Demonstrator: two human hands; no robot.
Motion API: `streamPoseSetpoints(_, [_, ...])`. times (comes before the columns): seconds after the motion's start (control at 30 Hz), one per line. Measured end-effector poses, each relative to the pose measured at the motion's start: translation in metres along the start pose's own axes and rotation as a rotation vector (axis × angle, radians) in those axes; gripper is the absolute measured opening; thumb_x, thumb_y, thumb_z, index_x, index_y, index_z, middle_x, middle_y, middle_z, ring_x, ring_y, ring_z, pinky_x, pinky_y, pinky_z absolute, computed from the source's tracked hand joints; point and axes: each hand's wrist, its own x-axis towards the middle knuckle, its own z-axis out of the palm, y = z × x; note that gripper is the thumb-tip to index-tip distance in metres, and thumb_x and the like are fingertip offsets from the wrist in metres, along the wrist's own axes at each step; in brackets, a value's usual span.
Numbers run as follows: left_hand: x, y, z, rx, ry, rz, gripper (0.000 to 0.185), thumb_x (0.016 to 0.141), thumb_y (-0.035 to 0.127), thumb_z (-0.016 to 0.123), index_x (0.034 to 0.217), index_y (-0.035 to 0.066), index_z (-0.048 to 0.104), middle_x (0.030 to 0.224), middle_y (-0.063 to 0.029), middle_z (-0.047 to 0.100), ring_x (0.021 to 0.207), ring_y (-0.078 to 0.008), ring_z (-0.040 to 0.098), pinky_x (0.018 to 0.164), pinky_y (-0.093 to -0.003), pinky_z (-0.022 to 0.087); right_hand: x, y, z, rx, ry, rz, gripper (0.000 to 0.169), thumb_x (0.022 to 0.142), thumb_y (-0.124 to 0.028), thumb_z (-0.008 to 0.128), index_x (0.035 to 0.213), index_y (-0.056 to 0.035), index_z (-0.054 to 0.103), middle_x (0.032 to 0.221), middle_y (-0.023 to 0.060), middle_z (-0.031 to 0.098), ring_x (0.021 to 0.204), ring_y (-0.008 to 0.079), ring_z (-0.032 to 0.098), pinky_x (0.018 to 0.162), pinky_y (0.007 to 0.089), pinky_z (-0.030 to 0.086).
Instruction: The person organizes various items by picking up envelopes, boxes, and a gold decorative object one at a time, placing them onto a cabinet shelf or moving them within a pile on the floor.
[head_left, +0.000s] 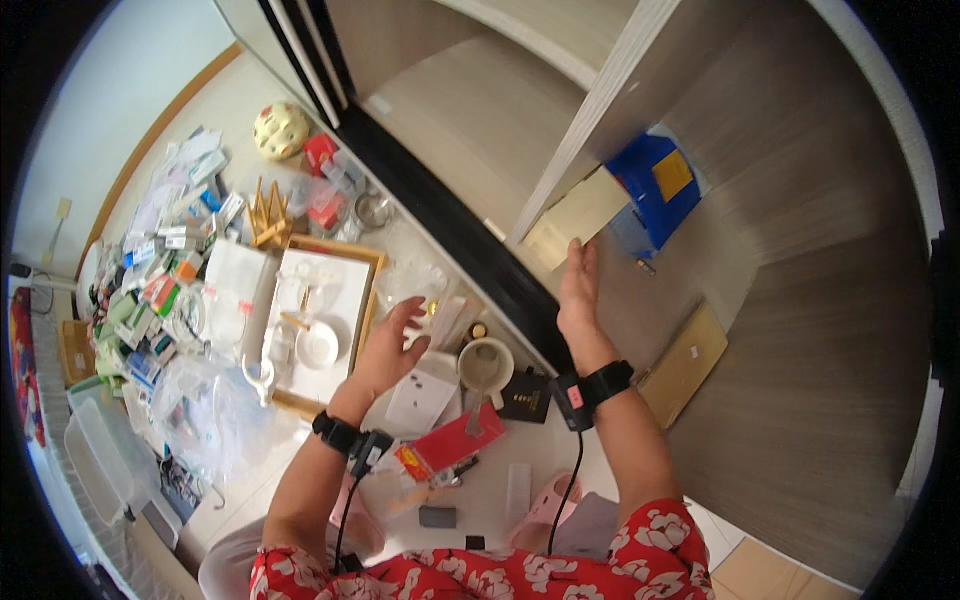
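My left hand (391, 343) hovers with fingers spread above the floor clutter, holding nothing. Below it lie a white box (422, 394) and a cream mug (505, 369) with a spoon-like utensil in it. A red envelope (459, 441) and a black booklet (526, 397) lie nearby. Inside the cabinet, my right hand (579, 292) has its fingers stretched out at the lower edge of a flat beige box or folder (581, 214). Whether they touch is unclear, and the thumb is hidden. Behind the beige piece leans a blue file case (651, 191).
A black sliding-door track (450, 232) runs between floor and cabinet. A gold flat case (686, 364) and a small battery (646, 267) lie inside. Left are a wood-framed tray (377, 270) with a white bowl (317, 345), heaped medicine boxes (161, 292) and a piggy bank (281, 130).
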Motion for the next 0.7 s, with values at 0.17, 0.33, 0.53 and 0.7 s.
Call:
streamPoseSetpoints(0.17, [-0.015, -0.033, -0.006, 0.33, -0.152, -0.068, 0.061, 0.072, 0.019, 0.074, 0.124, 0.0, 0.049, 0.116, -0.0209, 0.059, 0.101, -0.033, 0.06, 0.087, -0.038, 0.049, -0.056, 0.007, 0.027, 0.116, 0.235, 0.092, 0.052, 0.095, -0.032, 0.052, 0.136, -0.0041, 0.036, 0.133, 0.0111, 0.043, 0.121, 0.0194, 0.041, 0.104, 0.034, 0.03])
streamPoseSetpoints(0.33, [-0.027, -0.053, -0.007, 0.253, -0.363, -0.28, 0.06, 0.066, 0.025, 0.078, 0.115, -0.001, 0.056, 0.103, -0.0191, 0.064, 0.096, -0.0331, 0.062, 0.084, -0.0357, 0.05, -0.109, 0.032, 0.048, -0.026, -0.14, -0.038, 0.036, 0.089, -0.015, 0.061, 0.121, -0.0038, 0.048, 0.116, 0.0094, 0.052, 0.105, 0.0168, 0.05, 0.088, 0.0305, 0.043])
streamPoseSetpoints(0.53, [-0.03, -0.052, -0.006, 0.286, -0.446, -0.312, 0.046, 0.065, 0.025, 0.079, 0.098, 0.0, 0.06, 0.084, -0.0162, 0.064, 0.08, -0.0303, 0.062, 0.071, -0.0364, 0.048, -0.123, 0.046, 0.048, -0.261, -0.465, 0.024, 0.026, 0.085, -0.009, 0.063, 0.109, -0.0012, 0.059, 0.107, 0.0049, 0.06, 0.094, 0.0129, 0.056, 0.083, 0.0271, 0.046])
streamPoseSetpoints(0.7, [-0.023, -0.032, -0.047, 0.279, -0.468, -0.245, 0.046, 0.063, 0.029, 0.081, 0.091, -0.001, 0.059, 0.079, -0.016, 0.064, 0.075, -0.0321, 0.062, 0.067, -0.0365, 0.047, -0.115, 0.029, 0.041, -0.17, -0.615, 0.169, 0.032, 0.083, -0.016, 0.069, 0.108, 0.0002, 0.059, 0.104, 0.0074, 0.062, 0.096, 0.0129, 0.057, 0.082, 0.028, 0.048])
